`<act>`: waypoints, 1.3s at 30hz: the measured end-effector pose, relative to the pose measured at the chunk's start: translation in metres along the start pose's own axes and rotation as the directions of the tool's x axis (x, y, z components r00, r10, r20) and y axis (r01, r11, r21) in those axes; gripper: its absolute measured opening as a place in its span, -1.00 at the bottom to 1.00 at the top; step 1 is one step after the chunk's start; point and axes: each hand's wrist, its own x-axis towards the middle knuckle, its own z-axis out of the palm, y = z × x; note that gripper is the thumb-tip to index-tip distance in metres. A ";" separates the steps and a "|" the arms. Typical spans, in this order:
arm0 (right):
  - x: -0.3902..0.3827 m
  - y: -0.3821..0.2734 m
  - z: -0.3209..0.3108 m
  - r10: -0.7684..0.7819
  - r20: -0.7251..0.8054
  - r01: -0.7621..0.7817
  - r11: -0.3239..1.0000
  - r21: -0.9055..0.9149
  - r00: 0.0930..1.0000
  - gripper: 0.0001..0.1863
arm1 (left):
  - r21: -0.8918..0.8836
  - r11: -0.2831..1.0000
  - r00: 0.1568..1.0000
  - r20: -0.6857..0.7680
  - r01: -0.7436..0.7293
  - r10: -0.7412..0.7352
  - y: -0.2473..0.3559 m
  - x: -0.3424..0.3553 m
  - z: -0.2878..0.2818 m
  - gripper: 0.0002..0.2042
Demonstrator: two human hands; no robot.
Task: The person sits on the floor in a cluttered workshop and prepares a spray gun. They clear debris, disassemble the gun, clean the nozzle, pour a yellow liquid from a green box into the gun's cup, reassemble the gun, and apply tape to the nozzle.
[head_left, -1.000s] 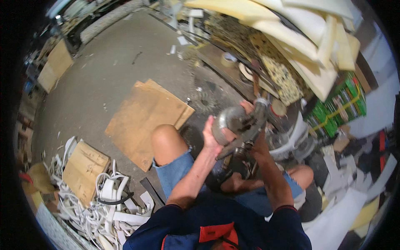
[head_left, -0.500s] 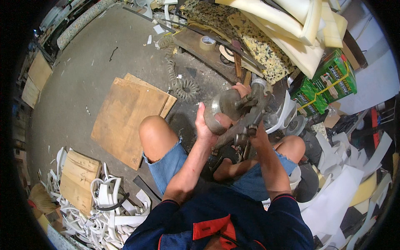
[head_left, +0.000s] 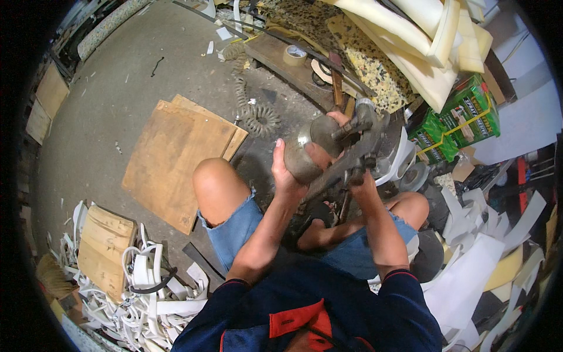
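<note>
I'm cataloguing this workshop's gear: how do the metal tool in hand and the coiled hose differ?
The metal tool is gripped by the left hand and right hand; the coiled hose lies on the floor. The metal tool has a thick, rounded body, while the coiled hose is thin and wound in loops. Both look greyish.

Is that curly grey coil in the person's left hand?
No, the curly grey coil lies on the floor; the left hand holds a grey metal tool.
</note>
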 end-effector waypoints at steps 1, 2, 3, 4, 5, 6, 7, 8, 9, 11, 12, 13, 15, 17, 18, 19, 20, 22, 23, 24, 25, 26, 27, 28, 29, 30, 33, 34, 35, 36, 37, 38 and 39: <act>0.001 0.002 0.003 0.016 0.009 -0.016 1.000 0.013 1.000 -0.19 | 0.011 1.000 0.999 -0.052 0.000 0.000 -0.001 0.001 -0.002 -0.35; 0.003 0.005 0.006 0.012 -0.012 -0.012 1.000 -0.003 1.000 -0.21 | -0.001 1.000 0.998 -0.066 -0.023 0.022 -0.002 0.003 -0.004 -0.36; 0.007 0.008 0.011 -0.032 -0.032 0.031 0.999 -0.023 0.999 -0.23 | -0.008 0.999 0.995 -0.091 -0.041 0.040 -0.003 0.005 -0.006 -0.36; 0.008 0.010 0.014 -0.075 -0.050 0.073 0.996 -0.044 0.996 -0.25 | -0.046 0.996 0.996 -0.051 -0.072 0.070 -0.004 0.008 -0.008 -0.37; 0.009 0.011 0.017 -0.026 -0.048 0.025 1.000 -0.011 0.999 -0.28 | -0.083 0.993 0.996 -0.025 -0.084 0.083 -0.005 0.008 -0.009 -0.40; 0.010 0.012 0.019 0.023 -0.045 -0.022 1.000 0.019 0.999 -0.31 | -0.105 0.991 0.996 -0.021 -0.088 0.087 -0.006 0.010 -0.010 -0.42; 0.011 0.012 0.021 0.071 -0.040 -0.069 0.996 0.047 0.997 -0.34 | -0.107 0.990 0.995 -0.042 -0.094 0.090 -0.007 0.011 -0.010 -0.44; 0.013 0.011 0.022 0.077 -0.036 -0.077 0.997 0.022 0.996 -0.37 | -0.091 0.991 0.994 -0.057 -0.097 0.092 -0.007 0.012 -0.010 -0.44; 0.014 0.010 0.023 0.080 -0.032 -0.080 0.997 0.000 0.996 -0.41 | -0.050 0.993 0.990 -0.096 -0.104 0.099 -0.007 0.012 -0.010 -0.44; 0.018 0.007 0.025 0.058 -0.035 -0.058 0.998 -0.007 0.998 -0.45 | 0.006 0.994 0.981 -0.160 -0.109 0.109 -0.006 0.013 -0.008 -0.45; 0.020 0.005 0.026 0.038 -0.040 -0.037 0.999 0.010 0.998 -0.47 | 0.023 0.994 0.975 -0.192 -0.106 0.108 -0.006 0.013 -0.007 -0.45; 0.020 0.004 0.026 0.022 -0.047 -0.021 0.999 0.026 0.999 -0.48 | 0.041 0.993 0.972 -0.203 -0.108 0.114 -0.006 0.013 -0.007 -0.45; 0.020 0.004 0.027 0.030 -0.060 -0.031 0.999 -0.019 0.998 -0.48 | -0.005 0.995 0.983 -0.154 -0.101 0.100 -0.006 0.013 -0.009 -0.45; 0.019 0.006 0.028 0.002 -0.076 -0.005 0.999 -0.038 0.997 -0.48 | -0.022 0.994 0.987 -0.125 -0.108 0.104 -0.009 0.014 -0.012 -0.45; 0.018 0.008 0.028 -0.029 -0.091 0.026 0.999 -0.032 0.995 -0.48 | -0.011 0.994 0.986 -0.129 -0.112 0.109 -0.012 0.015 -0.014 -0.44; 0.019 0.010 0.029 -0.063 -0.115 0.061 0.998 -0.018 0.991 -0.49 | 0.003 0.991 0.985 -0.106 -0.134 0.134 -0.013 0.017 -0.016 -0.44; 0.018 0.012 0.030 -0.025 -0.108 0.022 0.999 -0.026 0.994 -0.49 | 0.028 0.991 0.979 -0.150 -0.133 0.135 -0.014 0.019 -0.019 -0.43; 0.017 0.017 0.029 0.052 -0.101 -0.058 0.997 -0.055 0.994 -0.50 | 0.064 0.986 0.969 -0.182 -0.156 0.165 -0.018 0.022 -0.024 -0.40; 0.017 0.019 0.028 -0.007 -0.088 0.003 0.999 -0.042 0.996 -0.46 | 0.041 0.990 0.980 -0.144 -0.135 0.140 -0.019 0.023 -0.025 -0.40; 0.017 0.022 0.026 -0.065 -0.068 0.062 0.997 -0.040 0.996 -0.43 | 0.017 0.993 0.988 -0.099 -0.117 0.118 -0.018 0.025 -0.027 -0.40; 0.016 0.025 0.023 -0.121 -0.045 0.119 0.992 -0.040 0.992 -0.39 | -0.008 0.996 0.994 -0.070 -0.090 0.089 -0.018 0.026 -0.027 -0.40; 0.015 0.027 0.021 -0.098 -0.042 0.096 0.995 -0.036 0.994 -0.34 | 0.023 0.994 0.992 -0.067 -0.109 0.111 -0.018 0.027 -0.027 -0.40; 0.012 0.029 0.018 -0.071 -0.037 0.070 0.997 -0.032 0.997 -0.30 | 0.056 0.991 0.989 -0.082 -0.122 0.126 -0.018 0.028 -0.026 -0.40; 0.010 0.031 0.017 -0.043 -0.022 0.042 0.999 -0.029 0.999 -0.25 | 0.095 0.986 0.984 -0.101 -0.138 0.148 -0.018 0.027 -0.025 -0.40; 0.009 0.033 0.016 -0.023 -0.012 0.023 0.999 -0.025 1.000 -0.24 | 0.101 0.988 0.988 -0.090 -0.119 0.128 -0.017 0.026 -0.023 -0.37; 0.009 0.035 0.015 -0.006 0.005 0.006 1.000 -0.025 1.000 -0.23 | 0.111 0.988 0.990 -0.078 -0.105 0.114 -0.016 0.026 -0.021 -0.35; 0.013 0.034 0.015 0.061 -0.027 -0.060 0.997 0.039 0.998 -0.30 | 0.039 0.998 0.999 -0.024 -0.041 0.042 -0.013 0.021 -0.013 -0.28; 0.017 0.032 0.015 0.056 -0.045 -0.052 0.996 0.073 0.997 -0.34 | 0.016 1.000 1.000 0.010 -0.014 0.014 -0.012 0.019 -0.010 -0.24; 0.020 0.029 0.015 0.047 -0.056 -0.041 0.994 0.104 0.997 -0.37 | -0.046 0.999 1.000 0.027 -0.014 0.016 -0.011 0.016 -0.008 -0.19; 0.024 0.025 0.014 0.010 -0.060 -0.002 0.990 0.138 0.998 -0.39 | -0.092 0.996 0.999 0.048 -0.014 0.018 -0.010 0.013 -0.007 -0.15; 0.027 0.021 0.014 -0.023 -0.064 0.034 0.985 0.172 0.998 -0.42 | -0.161 0.987 0.991 0.125 -0.029 0.049 -0.010 0.011 -0.006 -0.11; 0.028 0.016 0.012 0.032 -0.062 -0.018 0.975 0.220 0.998 -0.45 | -0.118 0.992 0.994 0.096 -0.032 0.043 -0.010 0.012 -0.005 -0.06; 0.027 0.013 0.011 0.086 -0.057 -0.068 0.961 0.267 0.995 -0.47 | -0.030 0.997 0.994 0.085 -0.072 0.074 -0.012 0.012 -0.004 -0.07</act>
